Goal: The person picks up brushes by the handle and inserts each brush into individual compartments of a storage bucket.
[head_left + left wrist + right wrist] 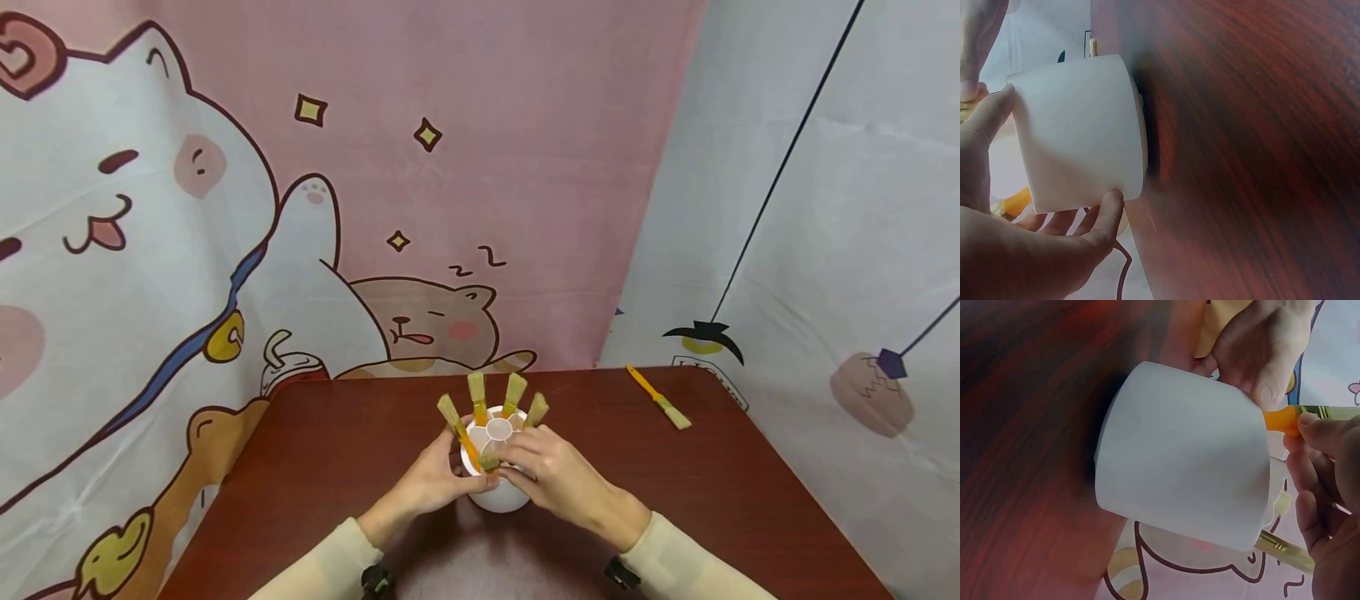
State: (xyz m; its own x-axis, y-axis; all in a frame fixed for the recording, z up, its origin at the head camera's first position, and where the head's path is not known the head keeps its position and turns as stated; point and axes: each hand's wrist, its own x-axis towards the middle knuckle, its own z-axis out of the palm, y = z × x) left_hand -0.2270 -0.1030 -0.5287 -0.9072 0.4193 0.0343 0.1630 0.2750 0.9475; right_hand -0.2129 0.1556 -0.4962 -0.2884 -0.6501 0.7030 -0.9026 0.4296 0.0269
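Note:
A white round holder (501, 500) with a flower-shaped divided top stands on the table. My left hand (431, 477) grips its left side, thumb at the near rim and fingers round the wall. With thumb and fingers, my right hand (558, 479) pinches a paintbrush (1282, 419) at the near rim. Its bristles point up, and its orange handle reaches down into the holder; the handle's lower end is hidden. Several other brushes stand bristles-up round the rim, among them a left brush (450, 412), a back brush (477, 390) and a right brush (537, 406).
One more orange-handled brush (660, 400) lies on the dark red-brown table (337, 450) at the back right. Behind the table's far edge hangs a cloth backdrop (510, 183) printed with cartoon animals.

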